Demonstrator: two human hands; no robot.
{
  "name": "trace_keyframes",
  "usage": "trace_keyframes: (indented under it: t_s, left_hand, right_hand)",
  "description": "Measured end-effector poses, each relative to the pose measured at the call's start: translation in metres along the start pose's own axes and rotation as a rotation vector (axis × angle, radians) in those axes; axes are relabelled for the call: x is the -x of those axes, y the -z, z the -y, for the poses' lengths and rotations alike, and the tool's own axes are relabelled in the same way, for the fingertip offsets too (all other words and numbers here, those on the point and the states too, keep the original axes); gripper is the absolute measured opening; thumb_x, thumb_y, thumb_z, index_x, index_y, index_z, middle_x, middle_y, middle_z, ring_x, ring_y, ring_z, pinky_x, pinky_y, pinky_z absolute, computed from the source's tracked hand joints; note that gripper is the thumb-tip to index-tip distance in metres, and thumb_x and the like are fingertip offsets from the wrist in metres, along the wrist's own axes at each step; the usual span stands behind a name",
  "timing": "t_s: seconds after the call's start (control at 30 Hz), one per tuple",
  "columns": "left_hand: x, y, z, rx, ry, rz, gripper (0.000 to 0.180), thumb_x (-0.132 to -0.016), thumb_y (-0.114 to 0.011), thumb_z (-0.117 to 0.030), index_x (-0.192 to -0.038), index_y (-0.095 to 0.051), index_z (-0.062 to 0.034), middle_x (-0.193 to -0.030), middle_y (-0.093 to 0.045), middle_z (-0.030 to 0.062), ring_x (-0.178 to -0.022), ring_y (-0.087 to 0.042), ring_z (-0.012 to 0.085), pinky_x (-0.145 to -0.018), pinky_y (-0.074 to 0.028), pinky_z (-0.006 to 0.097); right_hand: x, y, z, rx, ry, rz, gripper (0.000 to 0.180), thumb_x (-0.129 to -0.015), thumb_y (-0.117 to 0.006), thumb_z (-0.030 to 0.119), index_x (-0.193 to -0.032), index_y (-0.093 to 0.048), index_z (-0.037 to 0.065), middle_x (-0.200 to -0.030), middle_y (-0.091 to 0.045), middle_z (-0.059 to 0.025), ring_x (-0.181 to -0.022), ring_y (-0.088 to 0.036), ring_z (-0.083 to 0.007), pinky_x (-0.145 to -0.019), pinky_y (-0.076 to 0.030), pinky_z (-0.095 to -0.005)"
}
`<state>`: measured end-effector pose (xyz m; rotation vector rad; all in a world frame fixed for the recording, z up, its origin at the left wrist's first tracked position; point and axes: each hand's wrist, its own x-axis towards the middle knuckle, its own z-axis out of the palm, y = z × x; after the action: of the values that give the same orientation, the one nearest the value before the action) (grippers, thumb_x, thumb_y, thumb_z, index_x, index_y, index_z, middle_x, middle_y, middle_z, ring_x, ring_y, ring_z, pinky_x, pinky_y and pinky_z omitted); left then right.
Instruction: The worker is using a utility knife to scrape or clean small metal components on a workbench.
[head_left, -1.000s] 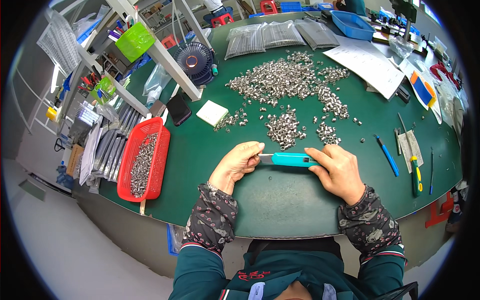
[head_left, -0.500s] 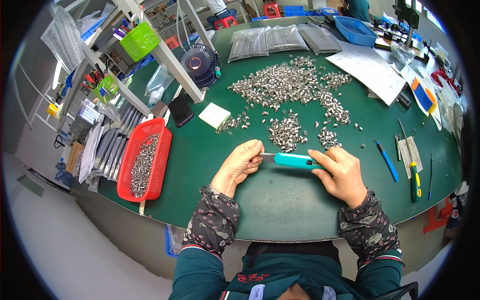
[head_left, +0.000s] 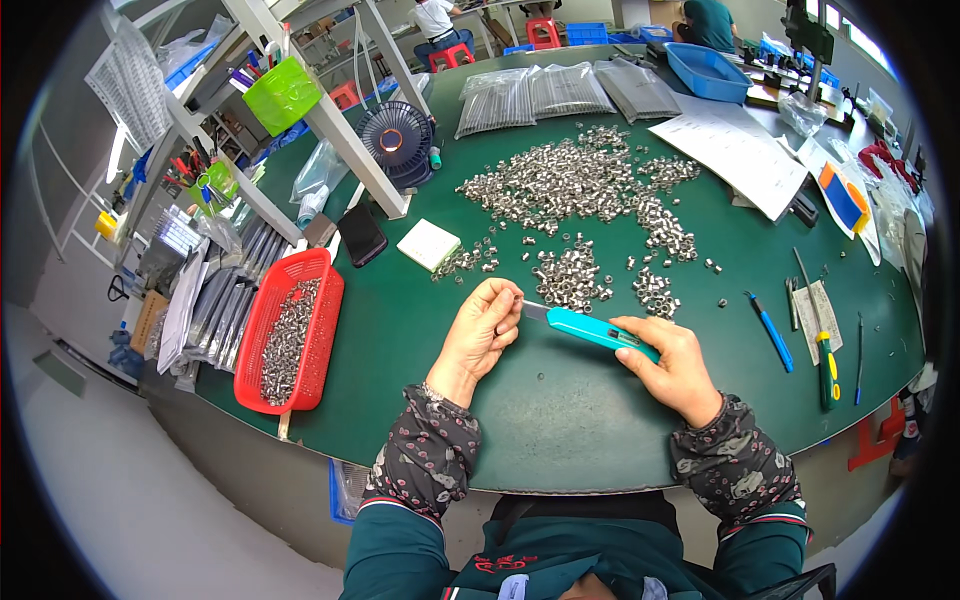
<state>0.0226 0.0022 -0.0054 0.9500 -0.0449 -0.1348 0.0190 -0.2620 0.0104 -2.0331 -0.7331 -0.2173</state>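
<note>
My right hand (head_left: 672, 362) is wrapped round the teal handle of a utility knife (head_left: 596, 331), thumb and forefinger near its slider. The blade, slid out, points left to the fingertips of my left hand (head_left: 481, 335). Those fingers are pinched together at the blade's tip; whatever they hold is too small and covered to name. Just beyond the knife lies a small heap of short metal rings (head_left: 568, 276), with a smaller cluster (head_left: 655, 292) to its right. A large spread of the same rings (head_left: 560, 178) covers the table farther back.
On the left stands a red basket (head_left: 334, 325) of small metal parts, near a phone (head_left: 361, 235), a pale notepad (head_left: 428, 245) and a fan (head_left: 394, 140). To the right lie a blue pen-like tool (head_left: 771, 335) and a yellow-green screwdriver (head_left: 828, 370). Bagged rods (head_left: 570, 92) lie at the back.
The knife has tilted, its handle end dropping toward me as my right hand moved slightly nearer. My left hand keeps its pinch at the blade tip. The whole view has shifted a little.
</note>
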Motion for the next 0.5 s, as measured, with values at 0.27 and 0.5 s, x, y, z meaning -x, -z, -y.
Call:
trace_keyframes:
  t_s: [0.27,0.5]
  left_hand:
    - [0.0011,-0.0022,0.0024,0.036,-0.042,0.084,0.009,-0.091,-0.055,-0.015,-0.094,-0.055,-0.0068,-0.088,-0.057,0.0038,-0.052,-0.036,0.0036,-0.039,-0.027,0.015]
    - [0.0040,-0.0085,0.0020,-0.004,-0.053,0.033,0.010,-0.089,-0.058,-0.012,-0.093,-0.056,-0.0038,-0.081,-0.052,0.0011,-0.054,-0.036,0.0034,-0.039,-0.024,0.015]
  right_hand:
    - [-0.0001,-0.0024,-0.0001,-0.115,-0.055,0.058,0.031,-0.079,-0.064,0.020,-0.108,-0.062,0.010,-0.076,-0.059,-0.0111,-0.064,-0.058,-0.0254,-0.058,-0.045,-0.0345]
    - [0.0009,0.0013,0.0030,-0.066,-0.091,0.085,0.029,-0.080,-0.063,0.023,-0.107,-0.063,0.011,-0.073,-0.058,-0.0103,-0.066,-0.058,-0.0264,-0.059,-0.045,-0.0356]
